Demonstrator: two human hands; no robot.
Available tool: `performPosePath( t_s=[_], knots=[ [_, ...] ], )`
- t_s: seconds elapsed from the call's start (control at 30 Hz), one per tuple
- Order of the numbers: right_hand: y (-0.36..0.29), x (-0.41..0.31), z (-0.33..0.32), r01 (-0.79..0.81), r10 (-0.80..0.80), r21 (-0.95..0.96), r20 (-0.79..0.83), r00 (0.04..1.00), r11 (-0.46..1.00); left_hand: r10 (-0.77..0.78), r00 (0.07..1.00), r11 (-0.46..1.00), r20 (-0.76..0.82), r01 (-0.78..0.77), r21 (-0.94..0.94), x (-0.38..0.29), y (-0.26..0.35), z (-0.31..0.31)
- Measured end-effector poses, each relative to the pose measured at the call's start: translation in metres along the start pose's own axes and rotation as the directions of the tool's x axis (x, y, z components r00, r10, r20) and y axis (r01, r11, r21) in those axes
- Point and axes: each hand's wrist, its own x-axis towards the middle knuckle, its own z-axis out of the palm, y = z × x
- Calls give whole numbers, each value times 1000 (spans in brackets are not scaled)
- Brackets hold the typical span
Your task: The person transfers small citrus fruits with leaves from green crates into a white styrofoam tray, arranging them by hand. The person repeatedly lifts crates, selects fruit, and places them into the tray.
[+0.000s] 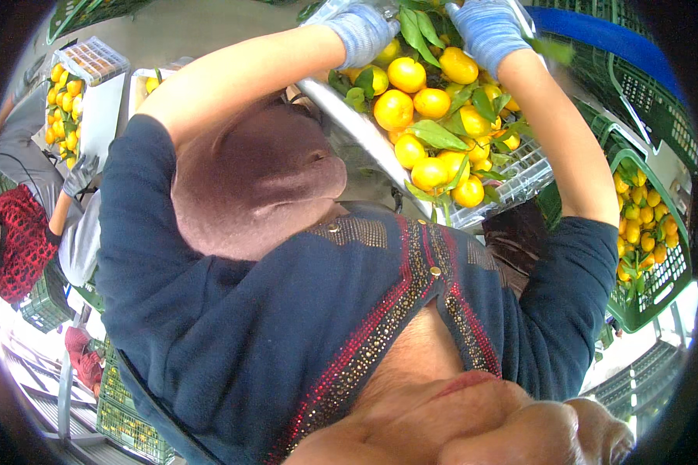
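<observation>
My left hand (363,34), in a light blue knit glove, is at the top, over the far left part of a crate. My right hand (488,32), gloved alike, is over its far right part. The fingers of both are partly cut off by the frame edge or hidden, so what they hold is unclear. Between and below them, yellow-orange mandarins (407,74) with green leaves (439,135) lie heaped in the clear plastic crate (520,181), which has a whitish panel or liner along its left side.
A green plastic basket of mandarins (654,290) stands at right, near more green crates (663,99) and a blue band (605,38). At left, a person in grey gloves (80,176) is beside another mandarin-filled crate (102,110). Stacked green crates (131,427) are at lower left.
</observation>
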Motion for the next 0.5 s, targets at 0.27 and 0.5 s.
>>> performPosePath(
  t_s=[0.27,0.5],
  knots=[
    [49,-122,39,86,-241,582,194,951,809,198,965,964,169,-161,-210,-1,-3,-54],
    [7,-101,67,263,63,761,-370,927,593,119,976,968,184,-73,-240,5,3,-34]
  ],
)
